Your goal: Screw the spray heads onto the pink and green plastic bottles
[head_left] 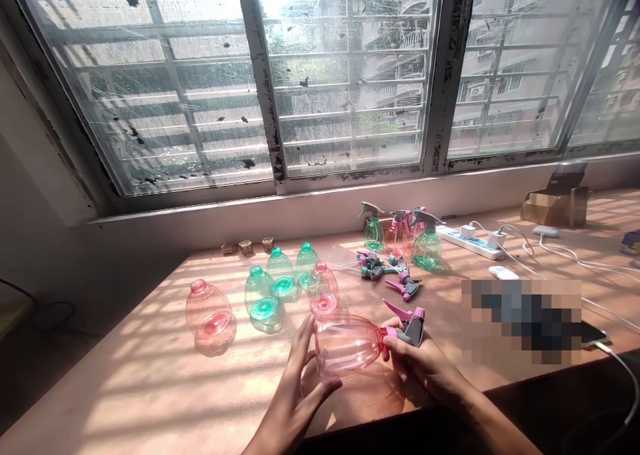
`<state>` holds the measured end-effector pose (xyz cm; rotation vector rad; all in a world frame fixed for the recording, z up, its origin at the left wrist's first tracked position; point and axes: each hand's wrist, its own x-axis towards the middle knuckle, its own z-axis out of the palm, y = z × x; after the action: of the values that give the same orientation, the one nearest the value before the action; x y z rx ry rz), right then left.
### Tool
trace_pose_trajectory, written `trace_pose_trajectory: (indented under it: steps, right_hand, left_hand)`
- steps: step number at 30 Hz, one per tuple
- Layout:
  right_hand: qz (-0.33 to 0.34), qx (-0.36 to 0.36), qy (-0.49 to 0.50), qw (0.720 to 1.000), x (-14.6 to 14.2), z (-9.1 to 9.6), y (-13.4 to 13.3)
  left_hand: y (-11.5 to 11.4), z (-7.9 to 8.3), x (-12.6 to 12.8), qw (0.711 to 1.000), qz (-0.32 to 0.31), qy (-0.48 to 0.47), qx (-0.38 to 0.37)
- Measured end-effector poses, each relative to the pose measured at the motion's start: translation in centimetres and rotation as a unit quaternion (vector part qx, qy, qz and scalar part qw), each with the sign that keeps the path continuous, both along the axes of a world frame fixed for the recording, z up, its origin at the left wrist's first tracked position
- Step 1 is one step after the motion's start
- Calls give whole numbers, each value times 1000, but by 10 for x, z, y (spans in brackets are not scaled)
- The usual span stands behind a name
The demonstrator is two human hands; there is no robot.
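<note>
A clear pink bottle [345, 343] lies on its side just above the wooden table [150, 388]. My left hand [293, 392] cups its base with the fingers curled round it. My right hand [425, 365] grips the grey and pink spray head [409, 322] at the bottle's neck. Several open green and pink bottles [273, 288] stand upright behind. Loose spray heads [387, 272] lie in the middle of the table, and three bottles with spray heads fitted [400, 238] stand near the window sill.
A white power strip [470, 240] with plugs and white cables runs along the back right. A cardboard box [555, 205] sits at the far right. A phone [590, 335] lies by the front edge. Three small cups [246, 246] stand at the back.
</note>
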<state>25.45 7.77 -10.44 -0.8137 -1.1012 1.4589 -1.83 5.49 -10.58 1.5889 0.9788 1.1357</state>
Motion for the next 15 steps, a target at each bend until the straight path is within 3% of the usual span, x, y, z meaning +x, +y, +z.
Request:
trace_pose_trajectory:
  steps: [7, 15]
  right_hand:
    - [3, 0, 7, 1000, 0, 0, 0]
    - [-1, 4, 5, 1000, -1, 1, -2]
  left_hand:
    - [-7, 9, 3, 999, -22, -22, -30]
    - [-1, -3, 2, 1000, -12, -24, -17]
